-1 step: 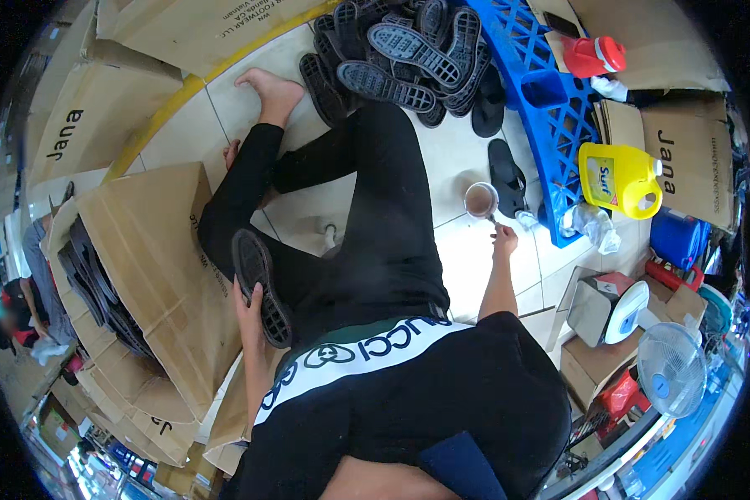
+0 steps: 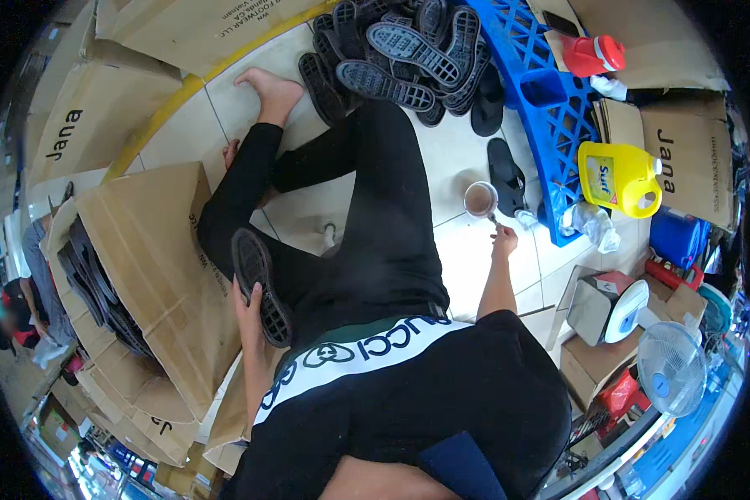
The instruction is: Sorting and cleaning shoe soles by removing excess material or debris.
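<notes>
Left hand (image 2: pixel 248 307) grips a black sole (image 2: pixel 261 286), tread up, on the lap at 9 o'clock. Right hand (image 2: pixel 503 239) pinches a small stick dipped in a cup (image 2: pixel 480 200) on the floor at 2 o'clock. Sole pile (image 2: pixel 400 50) at 12; yellow jug (image 2: pixel 621 177) at 3.

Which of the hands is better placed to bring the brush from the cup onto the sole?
Right. The right hand already grips the brush handle dipped at the small cup on the floor tiles. The left hand is occupied, holding the black shoe sole against the lap.
</notes>
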`<state>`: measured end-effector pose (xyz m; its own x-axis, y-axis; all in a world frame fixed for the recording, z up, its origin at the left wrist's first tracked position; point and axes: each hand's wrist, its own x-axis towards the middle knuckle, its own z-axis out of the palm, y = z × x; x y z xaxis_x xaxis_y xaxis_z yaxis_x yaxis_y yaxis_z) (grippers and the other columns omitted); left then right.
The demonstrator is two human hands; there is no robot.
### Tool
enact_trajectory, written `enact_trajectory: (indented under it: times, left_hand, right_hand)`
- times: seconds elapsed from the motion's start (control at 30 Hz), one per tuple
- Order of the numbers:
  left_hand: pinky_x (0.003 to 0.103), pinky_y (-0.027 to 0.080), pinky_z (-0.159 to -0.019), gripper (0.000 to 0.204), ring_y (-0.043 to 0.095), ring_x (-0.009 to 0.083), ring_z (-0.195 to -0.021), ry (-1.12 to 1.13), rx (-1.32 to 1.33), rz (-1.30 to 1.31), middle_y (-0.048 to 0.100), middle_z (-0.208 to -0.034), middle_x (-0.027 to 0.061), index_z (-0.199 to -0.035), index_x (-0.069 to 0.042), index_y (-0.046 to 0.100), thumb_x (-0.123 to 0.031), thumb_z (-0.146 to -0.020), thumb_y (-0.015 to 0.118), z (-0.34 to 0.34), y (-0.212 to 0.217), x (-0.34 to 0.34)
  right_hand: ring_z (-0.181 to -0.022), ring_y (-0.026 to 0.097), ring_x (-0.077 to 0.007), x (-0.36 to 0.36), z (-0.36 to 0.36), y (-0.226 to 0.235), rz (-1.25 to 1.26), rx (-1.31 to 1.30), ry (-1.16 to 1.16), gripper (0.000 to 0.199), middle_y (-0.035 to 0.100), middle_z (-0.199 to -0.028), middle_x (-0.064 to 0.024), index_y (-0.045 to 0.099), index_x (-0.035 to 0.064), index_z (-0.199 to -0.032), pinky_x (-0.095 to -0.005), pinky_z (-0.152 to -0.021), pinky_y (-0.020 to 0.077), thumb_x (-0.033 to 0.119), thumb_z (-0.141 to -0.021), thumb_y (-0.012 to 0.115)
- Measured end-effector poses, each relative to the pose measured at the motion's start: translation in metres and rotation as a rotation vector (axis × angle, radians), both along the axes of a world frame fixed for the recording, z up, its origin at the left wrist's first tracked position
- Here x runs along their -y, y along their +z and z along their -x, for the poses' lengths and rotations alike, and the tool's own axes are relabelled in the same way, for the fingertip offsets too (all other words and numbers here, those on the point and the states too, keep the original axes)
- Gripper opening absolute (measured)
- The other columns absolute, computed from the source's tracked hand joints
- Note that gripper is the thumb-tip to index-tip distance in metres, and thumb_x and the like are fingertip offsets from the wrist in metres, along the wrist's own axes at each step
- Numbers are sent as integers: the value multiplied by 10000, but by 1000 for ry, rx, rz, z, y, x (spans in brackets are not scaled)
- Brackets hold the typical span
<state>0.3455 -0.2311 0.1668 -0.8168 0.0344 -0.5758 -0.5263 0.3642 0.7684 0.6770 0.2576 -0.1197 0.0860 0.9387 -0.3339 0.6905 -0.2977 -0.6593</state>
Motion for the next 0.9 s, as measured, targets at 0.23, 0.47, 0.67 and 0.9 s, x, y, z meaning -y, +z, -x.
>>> enact_trajectory:
  times: [0.23, 0.47, 0.67, 0.9]
  left_hand:
    - [310, 307, -1034, 560, 422, 229, -1210, 161, 81, 64, 428, -1334, 134, -1340, -23, 382, -323, -909, 575, -8, -13, 16]
    - [370, 446, -919, 475, 581, 234, -989, 291, 312, -184, 564, -1137, 129, -1300, -15, 391, -294, -935, 510, -7, -27, 32]
    - [425, 472, -930, 431, 616, 301, -989, 421, 294, -402, 578, -1174, 174, -1286, -5, 406, -237, -926, 454, -3, 32, 34]
    - [423, 435, -968, 634, 556, 293, -1132, 157, 295, -799, 532, -1285, 166, -1359, -20, 369, -512, -964, 310, 24, 39, -2]
  right_hand:
    - [-598, 627, -217, -3, 29, 56, -155, 160, 13, 231, 659, -720, -132, 646, -51, -853, -330, -592, 507, 178, -833, 667]
    - [-680, 615, -235, -12, 55, 37, -484, 157, 114, 153, 630, -720, -151, 640, -37, -799, -322, -622, 497, 115, -810, 637]
    - [-645, 607, -220, -4, 83, 14, -33, -702, -610, 89, 625, -786, -101, 566, -16, -836, -344, -503, 489, 47, -789, 607]
    - [-779, 578, -164, 19, 211, 153, 481, -952, -120, 193, 605, -836, -53, 573, 55, -935, -271, -713, 478, 241, -930, 518]
